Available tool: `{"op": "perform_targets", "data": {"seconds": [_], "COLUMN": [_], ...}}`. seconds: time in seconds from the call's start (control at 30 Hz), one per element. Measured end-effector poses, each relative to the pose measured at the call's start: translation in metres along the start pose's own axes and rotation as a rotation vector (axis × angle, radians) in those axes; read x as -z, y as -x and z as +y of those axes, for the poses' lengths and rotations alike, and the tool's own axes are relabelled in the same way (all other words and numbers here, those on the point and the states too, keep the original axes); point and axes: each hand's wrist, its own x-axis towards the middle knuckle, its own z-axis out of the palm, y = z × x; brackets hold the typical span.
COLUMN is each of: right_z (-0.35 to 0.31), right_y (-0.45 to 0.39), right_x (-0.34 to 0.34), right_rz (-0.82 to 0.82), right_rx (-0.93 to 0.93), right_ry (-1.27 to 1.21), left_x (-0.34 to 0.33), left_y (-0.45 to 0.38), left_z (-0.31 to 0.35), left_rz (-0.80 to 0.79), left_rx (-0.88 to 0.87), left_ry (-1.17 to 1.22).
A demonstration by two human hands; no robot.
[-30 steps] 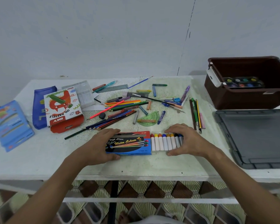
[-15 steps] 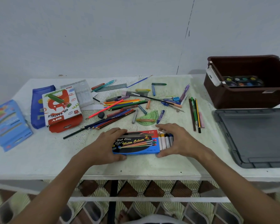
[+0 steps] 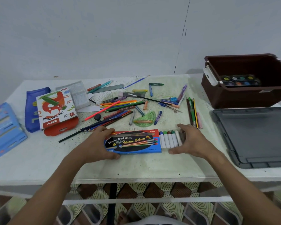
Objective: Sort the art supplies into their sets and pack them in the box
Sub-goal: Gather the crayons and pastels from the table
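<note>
Head view: a watercolour box (image 3: 133,142) is seen lying flat on the desk (image 3: 39,153), near its front edge, at about the centre of the frame. Its left end is held by the left hand (image 3: 97,143), with the fingers (image 3: 102,129) curled over the far edge and the thumb pressed along the near edge. A row of paint tubes (image 3: 170,139) is seen sticking out of the box's right end, white-bodied with coloured caps. The right hand (image 3: 190,140) is placed at 3 o'clock from the tubes, its fingers spread wide and only loosely bent; the outermost tubes are bracketed between the fingers above and the thumb below. Whether the tubes are actually touched cannot be told.

At 12 o'clock from the box, a loose scatter of pencils (image 3: 120,105), pens and crayons is spread over the desk, with a green protractor (image 3: 145,119) just beyond the box. At 10 o'clock an oil pastel box (image 3: 55,109) is seen lying partly on a blue pouch (image 3: 31,111). At 2 o'clock a brown bin (image 3: 243,98) is set, with a paint palette (image 3: 240,80) inside it, and a grey lid (image 3: 256,137) is laid flat at 3 o'clock.
</note>
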Motion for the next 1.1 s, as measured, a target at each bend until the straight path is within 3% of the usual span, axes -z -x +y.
{"op": "perform_targets", "data": {"seconds": [0.13, 0.37, 0.5, 0.73, 0.93, 1.1], "right_z": [-0.012, -0.016, -0.017, -0.029, -0.035, -0.044], "right_y": [-0.006, -0.001, 0.002, 0.004, 0.007, 0.005], "right_x": [-0.010, -0.010, -0.010, -0.004, -0.011, -0.017], "right_rz": [0.018, -0.125, -0.003, -0.123, -0.169, -0.064], "right_rx": [0.047, 0.048, 0.012, 0.142, 0.083, -0.044], "right_ry": [-0.075, -0.518, -0.311, -0.387, -0.410, -0.915], "left_x": [-0.004, -0.007, -0.008, -0.009, -0.002, 0.014], "left_y": [-0.005, -0.003, -0.003, -0.005, -0.006, -0.002], "left_z": [0.012, 0.021, 0.020, 0.022, 0.017, 0.006], "left_rz": [0.019, 0.072, 0.080, 0.064, -0.016, 0.103], "left_rx": [0.013, 0.027, 0.086, 0.085, 0.022, -0.070], "left_ry": [0.013, 0.043, 0.052, 0.052, 0.027, 0.140]}}
